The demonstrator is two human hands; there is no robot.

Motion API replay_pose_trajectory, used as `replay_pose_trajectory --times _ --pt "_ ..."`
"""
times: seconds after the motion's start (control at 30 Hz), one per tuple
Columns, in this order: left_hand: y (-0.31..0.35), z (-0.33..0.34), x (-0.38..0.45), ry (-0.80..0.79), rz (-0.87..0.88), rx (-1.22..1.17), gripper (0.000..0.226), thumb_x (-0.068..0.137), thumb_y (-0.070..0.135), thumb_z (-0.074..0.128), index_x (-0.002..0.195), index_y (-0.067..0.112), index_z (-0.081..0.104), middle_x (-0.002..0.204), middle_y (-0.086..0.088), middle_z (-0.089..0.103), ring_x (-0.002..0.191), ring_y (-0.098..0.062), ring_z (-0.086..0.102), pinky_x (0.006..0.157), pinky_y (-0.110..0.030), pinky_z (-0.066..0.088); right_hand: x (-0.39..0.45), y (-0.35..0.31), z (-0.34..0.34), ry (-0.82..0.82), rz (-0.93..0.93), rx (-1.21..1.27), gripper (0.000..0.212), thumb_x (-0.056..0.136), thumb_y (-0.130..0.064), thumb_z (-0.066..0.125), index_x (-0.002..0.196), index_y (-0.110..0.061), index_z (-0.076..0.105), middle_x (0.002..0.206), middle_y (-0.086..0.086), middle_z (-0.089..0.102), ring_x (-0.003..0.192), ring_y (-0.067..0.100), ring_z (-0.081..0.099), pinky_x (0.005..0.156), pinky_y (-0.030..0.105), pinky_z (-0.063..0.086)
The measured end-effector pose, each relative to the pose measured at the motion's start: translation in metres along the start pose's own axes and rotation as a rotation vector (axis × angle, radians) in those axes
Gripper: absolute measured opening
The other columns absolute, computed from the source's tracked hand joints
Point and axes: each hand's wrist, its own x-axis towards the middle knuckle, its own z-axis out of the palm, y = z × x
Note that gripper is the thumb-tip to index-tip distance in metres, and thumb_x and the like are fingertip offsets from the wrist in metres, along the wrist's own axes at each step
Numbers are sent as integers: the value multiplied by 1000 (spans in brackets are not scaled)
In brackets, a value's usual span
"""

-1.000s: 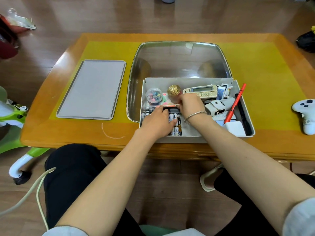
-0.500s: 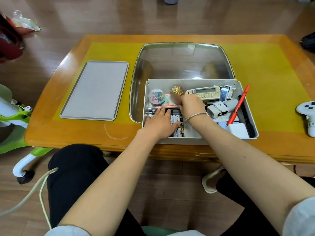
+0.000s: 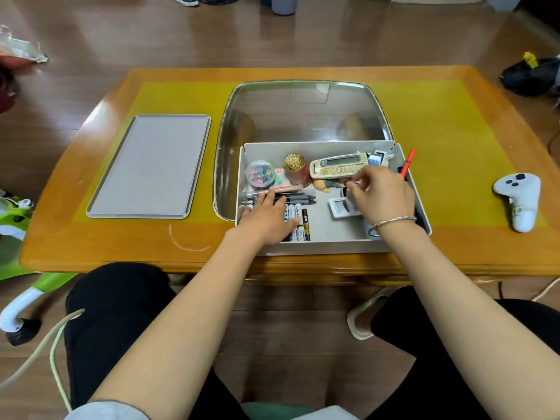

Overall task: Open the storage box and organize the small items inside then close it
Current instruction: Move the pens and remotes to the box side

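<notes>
Inside the storage box (image 3: 309, 245), pens (image 3: 295, 197) lie crosswise under the flat, spread left hand (image 3: 266, 221). Right hand (image 3: 383, 195), fingers curled, pinches something small, unclear what.

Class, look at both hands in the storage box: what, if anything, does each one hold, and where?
The left hand lies flat on the batteries, holding nothing. The right hand has curled fingers; whether they pinch anything cannot be told.

This looks like a home living room, with a brown wood floor (image 3: 303, 34), a low orange wooden surface (image 3: 454, 247), a white game controller (image 3: 519, 200) lying on it, a green and white kids' ride-on toy (image 3: 18, 237) beside it, and shoes (image 3: 188, 0) on the floor.
</notes>
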Motion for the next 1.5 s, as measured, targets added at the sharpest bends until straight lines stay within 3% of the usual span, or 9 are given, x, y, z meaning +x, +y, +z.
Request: replay_pose_trajectory --times 0.13,0.33,0.47,0.57,0.83,1.07,1.23,1.5 --pt "0 0 0 1 3 0 72 97 56 35 154 20 9 161 -6 -8 148 -26 -5 116 -55 8 2 34 -19 101 175 13 15 82 -27 63 95 -21 59 102 6 65 96 32 59 68 33 40" --pt "-1 2 2 13 8 -6 72 97 55 37 154 20 10 161 -6 -7 148 -26 -4 118 -53 10 -1 51 -17 17 290 -71 77 73 -28 73 137 -11 34 133 16 45 123 37 42 94 48 38" --pt "-3 3 3 13 11 -12 72 97 55 38 154 20 11 161 -6 -6 148 -26 -4 118 -53 11 0 51 -9 -59 308 -91 91 71 -25 74 144 -13 21 135 17 41 125 38 40 95 49 38" --pt "-3 2 4 7 16 -7 72 97 54 39 154 20 11 161 -6 -8 148 -26 -5 118 -52 11 4 53 -6 -58 326 -72 82 73 -21 70 141 -11 25 131 18 41 119 40 44 90 48 43" --pt "-3 1 3 4 18 -4 71 97 54 39 154 20 11 161 -6 -8 148 -27 -5 118 -53 12 8 64 -7 38 313 -71 35 84 -16 54 116 -3 53 117 20 50 103 40 53 79 40 43" --pt "-2 1 2 7 13 -4 71 97 54 39 154 19 11 161 -6 -8 148 -26 -5 118 -52 11 7 68 -8 68 278 -90 36 82 -18 60 117 -10 54 116 14 52 99 37 56 73 39 43" --pt "-2 2 3 5 12 -3 71 97 53 39 154 20 12 161 -5 -8 148 -26 -4 118 -52 11 5 70 -7 -53 283 -181 55 73 -11 70 122 -15 45 119 12 49 99 37 57 67 35 38" --pt "-3 1 3 3 17 -8 71 97 53 40 154 19 13 161 -6 -7 148 -26 -4 118 -52 12 10 65 -11 55 227 -165 21 90 -16 49 103 0 53 109 23 53 95 42 55 70 42 40"
